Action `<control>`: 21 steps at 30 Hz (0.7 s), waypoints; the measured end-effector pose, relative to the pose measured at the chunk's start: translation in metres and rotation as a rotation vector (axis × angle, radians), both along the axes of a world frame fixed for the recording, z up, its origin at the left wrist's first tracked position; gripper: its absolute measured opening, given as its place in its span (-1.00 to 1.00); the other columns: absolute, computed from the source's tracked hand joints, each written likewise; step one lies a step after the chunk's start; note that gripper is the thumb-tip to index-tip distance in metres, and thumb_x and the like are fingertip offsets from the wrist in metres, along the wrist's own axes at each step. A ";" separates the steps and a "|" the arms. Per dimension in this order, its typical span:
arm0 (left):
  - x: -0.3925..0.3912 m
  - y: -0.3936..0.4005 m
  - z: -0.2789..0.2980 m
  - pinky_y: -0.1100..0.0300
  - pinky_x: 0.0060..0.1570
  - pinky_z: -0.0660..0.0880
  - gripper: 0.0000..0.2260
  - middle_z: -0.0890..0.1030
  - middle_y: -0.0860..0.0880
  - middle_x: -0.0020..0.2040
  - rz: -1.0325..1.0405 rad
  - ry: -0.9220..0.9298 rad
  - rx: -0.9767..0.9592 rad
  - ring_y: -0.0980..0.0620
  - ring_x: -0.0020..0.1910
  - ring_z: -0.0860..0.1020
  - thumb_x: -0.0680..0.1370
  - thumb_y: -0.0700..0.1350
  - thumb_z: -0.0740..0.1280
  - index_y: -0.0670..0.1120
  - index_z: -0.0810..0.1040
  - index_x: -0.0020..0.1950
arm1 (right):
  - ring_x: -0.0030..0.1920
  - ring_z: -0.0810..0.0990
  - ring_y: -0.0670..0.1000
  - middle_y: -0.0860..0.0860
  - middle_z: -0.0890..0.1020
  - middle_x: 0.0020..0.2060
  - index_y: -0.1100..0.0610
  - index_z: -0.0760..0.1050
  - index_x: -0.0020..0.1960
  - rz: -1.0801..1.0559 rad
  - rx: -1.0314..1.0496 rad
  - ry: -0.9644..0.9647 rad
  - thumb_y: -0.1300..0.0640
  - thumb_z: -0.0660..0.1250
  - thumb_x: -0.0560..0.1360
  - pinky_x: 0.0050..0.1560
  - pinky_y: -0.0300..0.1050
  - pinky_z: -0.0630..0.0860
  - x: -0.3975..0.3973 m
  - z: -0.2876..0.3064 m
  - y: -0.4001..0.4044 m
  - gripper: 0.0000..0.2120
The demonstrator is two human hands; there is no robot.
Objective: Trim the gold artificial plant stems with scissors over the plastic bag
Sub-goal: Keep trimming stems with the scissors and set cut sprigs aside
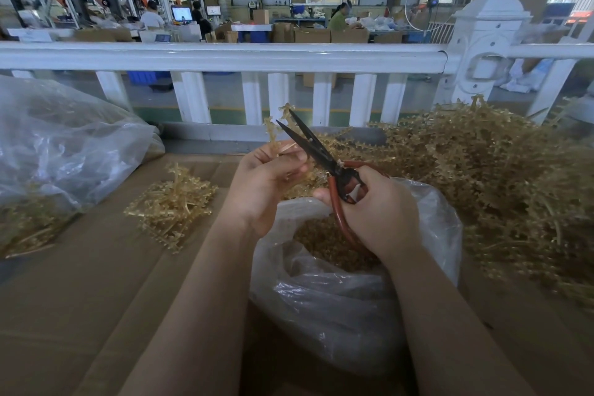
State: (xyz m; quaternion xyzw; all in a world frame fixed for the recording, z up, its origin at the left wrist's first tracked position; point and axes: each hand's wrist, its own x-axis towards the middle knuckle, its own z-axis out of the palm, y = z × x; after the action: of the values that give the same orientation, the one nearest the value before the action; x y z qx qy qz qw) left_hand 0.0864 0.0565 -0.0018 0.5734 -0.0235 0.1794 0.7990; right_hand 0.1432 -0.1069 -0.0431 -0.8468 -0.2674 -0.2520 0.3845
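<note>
My left hand (263,183) pinches a gold plant stem (277,130) that sticks up above its fingers. Scissors (316,151) with black blades and red handles are gripped by my right hand (376,212). The blades stand apart, their tips beside the sprig just past my left fingers. Both hands hover over an open clear plastic bag (337,296) that holds gold cuttings.
A large heap of gold stems (488,177) fills the right side of the cardboard surface (80,283). A small pile of stems (170,206) lies to the left. Another clear bag (61,151) sits far left. A white fence (225,58) runs behind.
</note>
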 end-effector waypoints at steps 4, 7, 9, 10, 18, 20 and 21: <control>0.000 0.000 0.000 0.21 -0.02 0.54 -0.86 0.62 0.00 -0.31 -0.013 -0.008 -0.019 0.09 -0.27 0.58 0.52 -0.37 0.32 -0.17 0.57 -0.16 | -0.34 0.44 -0.20 -0.23 0.44 -0.44 -0.14 0.30 -0.30 -0.001 0.005 -0.013 -0.56 0.21 0.28 -0.35 -0.28 0.31 -0.001 0.001 0.000 -0.52; 0.000 0.001 0.000 0.23 -0.05 0.56 -0.87 0.63 -0.01 -0.30 -0.017 -0.011 -0.025 0.08 -0.27 0.60 0.51 -0.38 0.31 -0.19 0.56 -0.15 | -0.32 0.46 -0.24 -0.24 0.47 -0.40 -0.11 0.39 -0.25 -0.007 -0.009 -0.001 -0.56 0.21 0.28 -0.34 -0.28 0.34 -0.002 0.002 0.000 -0.49; 0.000 0.002 -0.001 0.24 -0.06 0.56 -0.90 0.64 -0.02 -0.28 -0.021 -0.011 -0.028 0.08 -0.26 0.60 0.50 -0.37 0.33 -0.20 0.57 -0.14 | -0.28 0.51 -0.19 -0.23 0.52 -0.35 -0.05 0.49 -0.16 -0.016 -0.027 0.008 -0.57 0.20 0.28 -0.31 -0.21 0.44 -0.002 0.003 0.001 -0.41; 0.000 0.002 -0.001 0.25 -0.07 0.56 -0.91 0.65 -0.02 -0.28 -0.019 -0.015 -0.026 0.08 -0.25 0.61 0.49 -0.36 0.34 -0.20 0.58 -0.13 | -0.27 0.53 -0.16 -0.23 0.54 -0.33 -0.04 0.50 -0.13 -0.024 -0.036 0.003 -0.57 0.20 0.28 -0.30 -0.20 0.45 -0.002 0.003 0.000 -0.39; 0.002 0.004 -0.004 0.24 -0.05 0.57 -0.89 0.68 -0.01 -0.25 -0.023 -0.030 -0.027 0.08 -0.23 0.63 0.37 -0.26 0.41 -0.19 0.59 -0.12 | -0.30 0.48 -0.13 -0.27 0.44 -0.38 0.01 0.52 -0.17 -0.046 -0.033 -0.030 -0.55 0.19 0.28 -0.31 -0.18 0.42 -0.004 0.007 0.001 -0.38; 0.001 0.005 -0.004 0.24 -0.05 0.57 -0.89 0.68 0.00 -0.25 -0.028 -0.032 -0.034 0.08 -0.22 0.63 0.37 -0.26 0.41 -0.19 0.58 -0.12 | -0.32 0.50 -0.12 -0.25 0.47 -0.39 0.02 0.51 -0.20 -0.035 -0.032 -0.020 -0.55 0.20 0.28 -0.31 -0.15 0.47 -0.005 0.007 0.001 -0.38; 0.001 0.005 -0.004 0.24 -0.06 0.57 -0.90 0.68 0.00 -0.25 -0.034 -0.034 -0.039 0.09 -0.23 0.63 0.37 -0.26 0.40 -0.18 0.58 -0.13 | -0.32 0.52 -0.12 -0.23 0.50 -0.39 0.01 0.50 -0.20 -0.033 -0.034 -0.008 -0.55 0.20 0.27 -0.30 -0.14 0.50 -0.005 0.007 0.001 -0.38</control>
State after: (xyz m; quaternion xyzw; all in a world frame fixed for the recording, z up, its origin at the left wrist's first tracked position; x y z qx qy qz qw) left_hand 0.0870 0.0617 -0.0058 0.5539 -0.0436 0.1759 0.8126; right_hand 0.1382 -0.1060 -0.0358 -0.8565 -0.2589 -0.2571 0.3650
